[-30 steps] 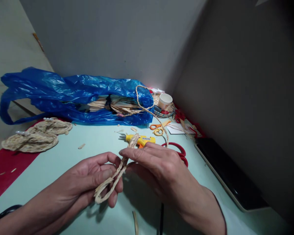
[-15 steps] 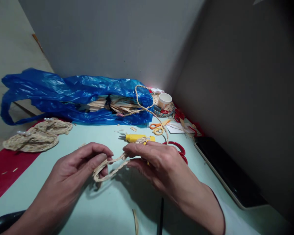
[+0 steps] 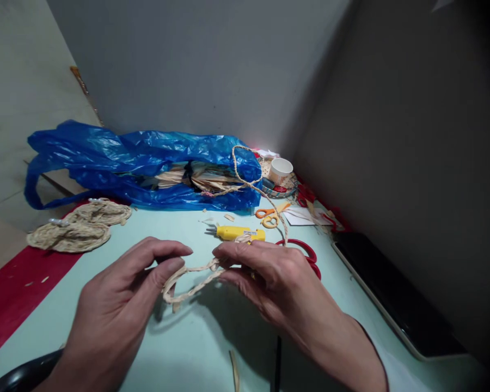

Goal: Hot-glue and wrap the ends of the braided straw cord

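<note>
A pale braided straw cord forms a narrow loop between my hands, above the table. At the loop's left bend, my left hand pinches the cord between thumb and fingers. My right hand grips the loop's other end, thumb below and fingers above; part of the cord is hidden behind it. From there the cord's long tail runs back and curls over a blue plastic bag. Just beyond my right fingers lies a yellow glue gun. Red-handled scissors are partly covered by my right hand.
The blue plastic bag holds straw strips. Woven straw soles lie at left by a red cloth. Orange-handled scissors, a white cup on a woven tray and a black tablet-like device are at right.
The view has shifted slightly, so everything sits a little further right. My left index fingertip has lifted off the cord, while the thumb stays against it.
</note>
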`<state>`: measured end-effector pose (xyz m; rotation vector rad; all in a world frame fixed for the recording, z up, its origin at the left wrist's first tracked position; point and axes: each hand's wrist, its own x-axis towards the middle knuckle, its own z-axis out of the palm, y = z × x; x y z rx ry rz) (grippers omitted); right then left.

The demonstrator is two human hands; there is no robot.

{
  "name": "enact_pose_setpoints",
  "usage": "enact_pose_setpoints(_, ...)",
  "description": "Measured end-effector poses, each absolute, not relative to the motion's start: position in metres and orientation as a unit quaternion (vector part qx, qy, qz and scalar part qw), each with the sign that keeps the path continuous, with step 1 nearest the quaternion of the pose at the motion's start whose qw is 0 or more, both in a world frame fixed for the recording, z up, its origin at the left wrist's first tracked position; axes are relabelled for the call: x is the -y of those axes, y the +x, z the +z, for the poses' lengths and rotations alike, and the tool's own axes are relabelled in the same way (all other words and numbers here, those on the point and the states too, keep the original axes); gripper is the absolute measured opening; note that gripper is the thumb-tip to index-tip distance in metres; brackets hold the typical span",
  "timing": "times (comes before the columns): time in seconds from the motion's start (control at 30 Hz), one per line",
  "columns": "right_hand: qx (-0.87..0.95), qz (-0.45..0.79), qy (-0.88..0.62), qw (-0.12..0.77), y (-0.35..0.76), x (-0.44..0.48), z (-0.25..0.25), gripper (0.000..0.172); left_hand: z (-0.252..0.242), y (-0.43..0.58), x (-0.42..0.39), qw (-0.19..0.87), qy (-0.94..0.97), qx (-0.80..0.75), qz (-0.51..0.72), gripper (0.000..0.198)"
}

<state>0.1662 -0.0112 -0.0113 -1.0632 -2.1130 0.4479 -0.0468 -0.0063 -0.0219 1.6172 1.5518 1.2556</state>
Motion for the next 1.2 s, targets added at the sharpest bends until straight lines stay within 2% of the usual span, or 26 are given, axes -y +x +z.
enact_pose_setpoints(0.1, 0.821, 0.178, -0.409, 0.356, 0.166, 0.012, -0.011, 0.015, -0.023, -0.048, 0.008, 0.244, 0.592, -0.586, 0.497, 0.011)
enact_pose_setpoints(0.33, 0.818, 0.18, -0.412, 0.359, 0.166, 0.012, -0.012, 0.014, -0.025, -0.056, 0.004, 0.341, 0.572, -0.553, 0.5, 0.019)
enact_pose_setpoints(0.57, 0.786, 0.185, -0.448, 0.384, 0.167, 0.008, -0.009, 0.017, -0.027, -0.062, -0.004, 0.345, 0.542, -0.552, 0.531, 0.026)
enact_pose_setpoints(0.8, 0.699, 0.267, -0.496, 0.442, 0.16, 0.006, -0.014, 0.023, -0.038, -0.05, -0.01, 0.525, 0.533, -0.5, 0.436, 0.044)
enact_pose_setpoints(0.93, 0.69, 0.31, -0.496, 0.427, 0.151, 0.011, -0.019, 0.026, -0.037, -0.035, -0.005, 0.619, 0.476, -0.457, 0.425, 0.031)
enact_pose_setpoints(1.1, 0.693, 0.363, -0.45, 0.43, 0.145, 0.016, -0.018, 0.029, -0.037, -0.028, -0.003, 0.682, 0.407, -0.413, 0.446, 0.041)
enact_pose_setpoints(1.2, 0.695, 0.377, -0.45, 0.416, 0.145, 0.016, -0.018, 0.029, -0.04, -0.029, -0.003, 0.703, 0.391, -0.393, 0.445, 0.037)
